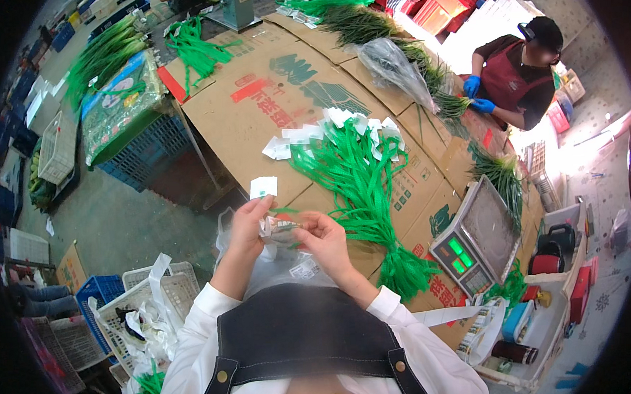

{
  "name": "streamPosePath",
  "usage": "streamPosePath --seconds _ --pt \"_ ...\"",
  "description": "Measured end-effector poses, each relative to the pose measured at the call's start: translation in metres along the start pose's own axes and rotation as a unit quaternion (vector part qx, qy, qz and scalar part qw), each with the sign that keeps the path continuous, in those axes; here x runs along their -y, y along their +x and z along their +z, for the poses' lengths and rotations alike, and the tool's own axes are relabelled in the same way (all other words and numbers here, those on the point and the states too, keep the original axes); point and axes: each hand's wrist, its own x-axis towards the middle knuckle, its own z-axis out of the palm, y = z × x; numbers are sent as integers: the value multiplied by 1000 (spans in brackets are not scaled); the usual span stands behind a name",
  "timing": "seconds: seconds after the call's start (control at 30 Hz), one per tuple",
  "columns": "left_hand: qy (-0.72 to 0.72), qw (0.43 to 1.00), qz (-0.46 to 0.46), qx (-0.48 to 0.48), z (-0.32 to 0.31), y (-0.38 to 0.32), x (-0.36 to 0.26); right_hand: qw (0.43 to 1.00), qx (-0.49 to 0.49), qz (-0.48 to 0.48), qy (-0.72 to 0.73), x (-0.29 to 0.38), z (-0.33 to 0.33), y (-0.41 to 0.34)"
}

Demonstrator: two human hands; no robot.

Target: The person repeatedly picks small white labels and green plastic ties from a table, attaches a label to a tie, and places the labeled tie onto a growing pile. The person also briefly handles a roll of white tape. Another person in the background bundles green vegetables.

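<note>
My left hand [249, 226] pinches a white tag [264, 187] between thumb and fingers, above my lap. Beside it, my right hand [325, 239] has its thumb and fingertips on a small shiny printed label strip [282, 227], which spans the gap between both hands. A short green band is blurred near the right fingertips. Just beyond my hands, a large bundle of green mesh strips [368, 194] lies fanned on the cardboard-covered table [227, 121]. White tags [338, 119] are fixed to its far ends. Clear plastic [265, 265] drapes over my lap, below my hands.
A digital scale [475, 237] stands at the right, beside a bin [551, 340] of supplies. Across the table, a person in blue gloves [483, 105] handles green onions [451, 104]. White crates [161, 293] sit at lower left; a blue crate [147, 149] stands left of the table.
</note>
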Motion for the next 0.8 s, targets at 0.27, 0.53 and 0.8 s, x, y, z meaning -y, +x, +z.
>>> streamPosePath --seconds 0.27,0.53,0.8 --pt "-17 999 34 29 4 -5 -1 998 51 21 25 2 0 -3" --pt "42 997 68 3 11 -7 -1 865 -105 -368 -324 44 2 -9" --pt "87 991 95 44 22 -23 4 936 -209 -258 118 109 -10 -8"
